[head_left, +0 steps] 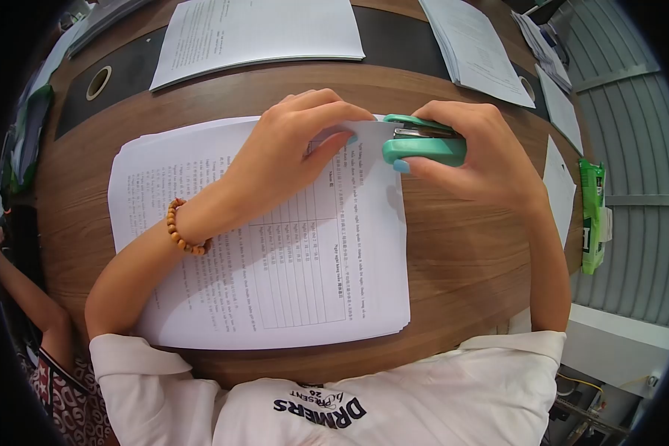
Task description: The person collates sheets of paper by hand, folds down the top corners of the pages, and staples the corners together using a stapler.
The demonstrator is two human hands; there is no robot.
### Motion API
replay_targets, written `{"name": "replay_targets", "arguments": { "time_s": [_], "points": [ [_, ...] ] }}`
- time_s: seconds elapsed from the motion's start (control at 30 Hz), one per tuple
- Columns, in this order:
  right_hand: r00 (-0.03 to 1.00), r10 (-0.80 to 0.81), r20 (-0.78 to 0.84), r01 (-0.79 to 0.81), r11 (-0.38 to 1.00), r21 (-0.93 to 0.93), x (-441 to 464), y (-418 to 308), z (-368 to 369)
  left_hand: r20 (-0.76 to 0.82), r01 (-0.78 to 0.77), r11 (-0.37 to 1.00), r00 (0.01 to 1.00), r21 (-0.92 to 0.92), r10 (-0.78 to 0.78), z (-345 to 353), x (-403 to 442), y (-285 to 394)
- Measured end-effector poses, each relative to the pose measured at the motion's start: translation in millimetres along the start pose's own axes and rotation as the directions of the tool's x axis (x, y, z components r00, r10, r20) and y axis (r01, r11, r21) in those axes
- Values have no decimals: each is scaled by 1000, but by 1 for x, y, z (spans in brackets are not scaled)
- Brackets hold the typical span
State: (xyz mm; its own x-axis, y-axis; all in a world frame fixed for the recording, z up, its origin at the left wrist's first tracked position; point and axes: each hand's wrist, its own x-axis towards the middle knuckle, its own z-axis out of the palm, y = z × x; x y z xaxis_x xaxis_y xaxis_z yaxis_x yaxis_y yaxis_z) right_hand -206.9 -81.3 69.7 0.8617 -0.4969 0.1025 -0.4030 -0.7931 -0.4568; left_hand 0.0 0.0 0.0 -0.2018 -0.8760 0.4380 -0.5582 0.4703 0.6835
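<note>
A green stapler (427, 149) is in my right hand (483, 152), thumb on one side and fingers on the other. Its jaws are at the upper right corner of a stack of printed sheets (275, 275), close to the paper's edge. My left hand (301, 134) lies over the upper part of the stack, thumb and fingertips at the paper near the top edge; whether it pinches a sheet is hard to make out. The printed sheets carry text and a table, turned sideways. A wooden bead bracelet circles my left wrist.
More paper stacks lie at the top centre (260, 33) and top right (476, 52) of the wooden table (468, 260). A green packet (592, 215) sits at the right edge. Another person's arm (33, 297) shows at the lower left.
</note>
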Motion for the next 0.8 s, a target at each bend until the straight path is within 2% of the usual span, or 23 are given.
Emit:
{"name": "replay_targets", "arguments": {
  "time_s": [0.4,0.47,0.67,0.8],
  "points": [
    [997,-5,79,5,1000,-4,7,4,0,10,0,1000,1000,14,0,-3,0,-1],
    [997,-70,30,71,997,-40,7,8,4,7,15,1000,1000,-17,-15,-2,0,-1],
    [997,-61,-44,61,998,-14,0,13,16,16,-7,998,1000,62,6,-2,-1,-2],
    [999,-38,-31,39,999,30,-3,13,15,11,-33,998,999,59,32,-2,-1,1]
  ]
}}
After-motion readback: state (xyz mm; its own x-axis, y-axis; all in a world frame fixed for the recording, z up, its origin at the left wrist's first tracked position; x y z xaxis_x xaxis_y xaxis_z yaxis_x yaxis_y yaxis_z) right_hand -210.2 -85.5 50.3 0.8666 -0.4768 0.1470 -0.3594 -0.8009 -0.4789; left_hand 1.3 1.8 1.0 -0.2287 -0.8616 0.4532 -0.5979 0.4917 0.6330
